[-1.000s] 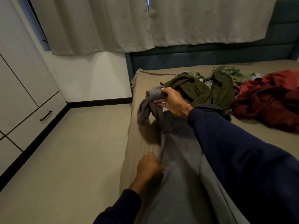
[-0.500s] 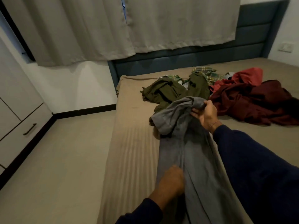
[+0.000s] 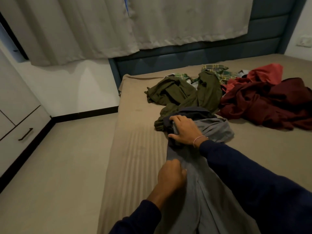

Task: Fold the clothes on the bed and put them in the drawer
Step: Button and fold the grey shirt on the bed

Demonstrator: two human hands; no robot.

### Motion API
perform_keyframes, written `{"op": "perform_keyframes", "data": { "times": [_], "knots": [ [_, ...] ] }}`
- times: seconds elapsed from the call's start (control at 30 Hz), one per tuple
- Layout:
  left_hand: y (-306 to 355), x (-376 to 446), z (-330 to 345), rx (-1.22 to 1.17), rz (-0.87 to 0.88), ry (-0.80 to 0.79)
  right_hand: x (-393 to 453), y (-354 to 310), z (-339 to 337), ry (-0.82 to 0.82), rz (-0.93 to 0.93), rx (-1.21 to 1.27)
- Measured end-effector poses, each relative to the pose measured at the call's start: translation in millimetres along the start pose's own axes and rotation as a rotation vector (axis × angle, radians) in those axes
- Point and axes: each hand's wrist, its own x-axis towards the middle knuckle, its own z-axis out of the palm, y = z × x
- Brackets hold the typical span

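Your right hand lay with fingers spread and fairly straight on the bunched far end of the grey trousers, pressing it onto the bed, while your left hand was a fist, its grip clamped on the near left edge of the same cloth. The trousers ran lengthwise along the bed's left side, their far end touching an olive green garment. Beyond lay a green plaid shirt and dark red clothes; a drawer with a dark handle sat shut in the cabinet, well apart at left.
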Motion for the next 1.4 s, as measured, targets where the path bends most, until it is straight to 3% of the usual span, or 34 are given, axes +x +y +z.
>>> {"op": "perform_keyframes", "data": {
  "times": [0.17, 0.27, 0.37, 0.43, 0.5, 0.57, 0.63, 0.7, 0.73, 0.8, 0.87, 0.9, 0.97, 1.07, 1.2, 1.3, 1.4],
  "knots": [
    [-19.2, 12.9, 24.6, 0.043, 0.119, 0.045, 54.9, -25.6, 29.6, -0.118, 0.198, -0.238],
    [-30.7, 20.5, 35.7, 0.037, 0.162, 0.078, 90.6, -17.4, 40.8, -0.262, 0.251, -0.044],
    [-39.4, 34.7, 34.6, -0.023, 0.157, 0.019, 119.4, 9.5, 49.7, -0.159, 0.333, 0.364],
    [-43.7, 43.0, 31.0, -0.055, 0.136, -0.041, 123.3, 27.9, 55.2, -0.132, 0.327, 0.463],
    [-45.5, 47.6, 30.0, -0.07, 0.116, -0.101, 117.1, 40.5, 64.1, -0.185, 0.343, 0.454],
    [-43.2, 49.9, 26.0, -0.081, 0.089, -0.144, 109.0, 44.8, 69.0, -0.224, 0.324, 0.247],
    [-38.9, 51.3, 19.1, -0.018, 0.08, -0.147, 104.5, 43.9, 69.6, -0.11, 0.262, 0.09],
    [-35.5, 59.3, 11.0, 0.032, 0.111, -0.038, 99.6, 41.9, 67.8, 0.01, 0.185, 0.159],
    [-34.2, 66.6, 7.4, 0.029, 0.141, 0.055, 97.1, 44.8, 65.3, -0.017, 0.17, 0.225],
    [-34.1, 88.2, 3.4, 0.021, 0.226, 0.209, 91.3, 55.2, 59.9, -0.239, 0.138, 0.312],
    [-38.9, 117.1, 5.6, 0.024, 0.288, 0.242, 87.7, 62.1, 59.2, -0.398, 0.076, 0.147],
    [-42.2, 129.9, 6.3, 0.019, 0.299, 0.226, 86.9, 61.7, 60.9, -0.402, 0.064, 0.029],
    [-48.9, 149.2, 10.8, 0.025, 0.3, 0.197, 84.4, 59.7, 61.1, -0.276, 0.063, -0.089],
    [-57.2, 162.8, 15.5, 0.131, 0.297, 0.189, 74.8, 69.6, 49.7, -0.097, 0.132, -0.035],
    [-50.1, 183.2, 6.3, 0.239, 0.311, 0.18, 50.4, 107.8, 20.3, 0.115, 0.25, 0.328],
    [-41.3, 199.3, 4.8, 0.289, 0.319, 0.099, 38.0, 130.9, -11.8, 0.462, 0.544, 0.622],
    [-36.3, 205.5, 11.5, 0.328, 0.243, -0.001, 19.4, 167.9, -49.2, 0.678, 1.008, 0.682]
  ]
}}
